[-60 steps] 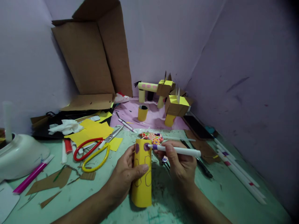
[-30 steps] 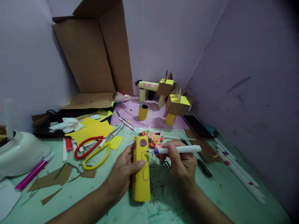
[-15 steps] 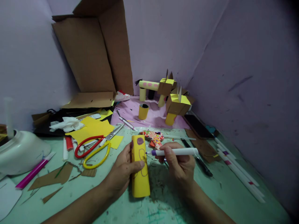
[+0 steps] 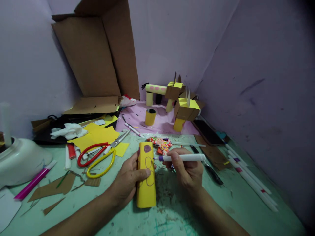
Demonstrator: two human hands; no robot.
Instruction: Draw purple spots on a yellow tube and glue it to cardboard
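Observation:
A yellow paper-covered tube (image 4: 146, 193) stands tilted in front of me, gripped by my left hand (image 4: 130, 178) with the thumb across its face. One filled purple spot shows near its top, and outlined spots run below. My right hand (image 4: 188, 168) is closed around a white marker (image 4: 189, 157), whose purple tip is at the tube's right edge; I cannot tell whether it touches. Behind the tube lies a small floral-patterned piece (image 4: 161, 144). Scissors with one red and one yellow handle (image 4: 114, 160) rest to the left of my left hand.
Yellow-and-brown animal figures (image 4: 188, 108) and a short yellow tube (image 4: 150, 117) stand on pink paper at the back. Large cardboard (image 4: 91, 55) leans against the wall. White sticks (image 4: 253, 183) and a phone (image 4: 208, 131) lie right; a white pot (image 4: 24, 160) stands left.
The tube has turned slightly in my left hand, so its outlined spots face me a little more. My right hand and the marker have shifted slightly left.

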